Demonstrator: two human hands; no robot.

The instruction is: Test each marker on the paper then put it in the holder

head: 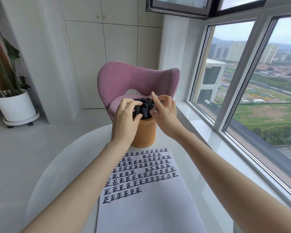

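left hand (pixel 126 113) grips the markers (pixel 145 106) bunched in the holder (pixel 145 133); right hand (pixel 165 110) pinch unclear. likely seating one, needing a gentle push.

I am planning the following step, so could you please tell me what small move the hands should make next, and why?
Probably pinch one of the markers with the right hand and lift it out while the left hand steadies the rest. They stand bunched in the holder, both hands are on them, and the paper has blank space below its written rows.
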